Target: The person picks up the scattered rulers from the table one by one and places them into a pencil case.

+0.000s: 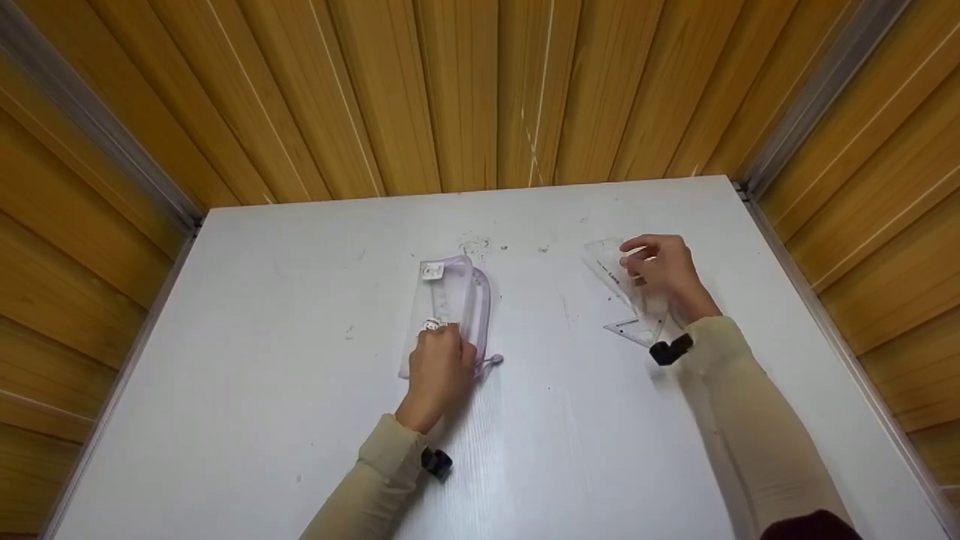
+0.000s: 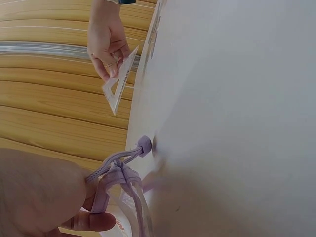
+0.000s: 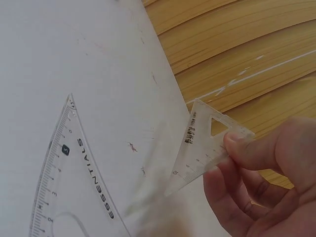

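Two hands are working over one white table (image 1: 262,337). The left hand (image 1: 439,371) is curling its fingers and thumb around the near end of one pale purple pencil case (image 1: 459,289), which is lying lengthwise near the middle of the table. Two small white printed patches are showing on the case, and one purple zip cord (image 2: 144,146) is sticking out from its near end, to the right of the hand.

The right hand (image 1: 664,270) is pinching one clear set square (image 3: 195,153) between its thumb and bent fingers, and is holding it raised off the table, well apart from the case. Of two set squares in all, the second one (image 3: 84,173) is lying flat on the table, nearer the person, just beside the right wrist. Two black devices (image 1: 437,463) are sitting, one on each wrist, beside two beige sleeves (image 1: 742,412).
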{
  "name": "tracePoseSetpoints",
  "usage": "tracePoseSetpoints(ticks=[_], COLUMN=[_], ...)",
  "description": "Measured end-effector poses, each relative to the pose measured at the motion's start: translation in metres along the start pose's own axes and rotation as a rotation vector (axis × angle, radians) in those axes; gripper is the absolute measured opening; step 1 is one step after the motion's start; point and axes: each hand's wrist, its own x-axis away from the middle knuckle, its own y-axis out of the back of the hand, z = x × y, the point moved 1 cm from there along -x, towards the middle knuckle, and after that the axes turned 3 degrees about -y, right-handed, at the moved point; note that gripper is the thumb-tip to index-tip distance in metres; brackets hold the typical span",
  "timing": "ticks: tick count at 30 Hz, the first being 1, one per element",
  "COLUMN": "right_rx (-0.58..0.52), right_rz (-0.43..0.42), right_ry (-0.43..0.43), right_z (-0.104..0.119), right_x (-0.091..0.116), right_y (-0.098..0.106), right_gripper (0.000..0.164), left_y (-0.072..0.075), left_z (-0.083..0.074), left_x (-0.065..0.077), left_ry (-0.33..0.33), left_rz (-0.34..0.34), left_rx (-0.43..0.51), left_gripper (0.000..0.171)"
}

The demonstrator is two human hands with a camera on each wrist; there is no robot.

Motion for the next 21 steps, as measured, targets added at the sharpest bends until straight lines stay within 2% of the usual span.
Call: tracePoseSetpoints(ticks=[6,13,21], right_rx=[-0.116,-0.192,-0.191], right_rz=[-0.017,-0.014,0.0], right_ry=[0.01,-0.044,-0.034], right_z=[-0.001,-0.001,0.004], right_x=[-0.001,-0.003,-0.003], right_y=[-0.003,-0.009,-0.016], right_gripper=[0.031,0.03,0.031], left_y=[-0.001,-0.001,0.0], left_z=[0.002,0.002,0.001], left_x=[0.001,0.001,0.0], left_ry=[-0.041,-0.059,-0.05], left_rz=[-0.043,-0.069,-0.063], left_rx=[0.001,0.001,-0.012], left_gripper=[0.014,0.016,0.013])
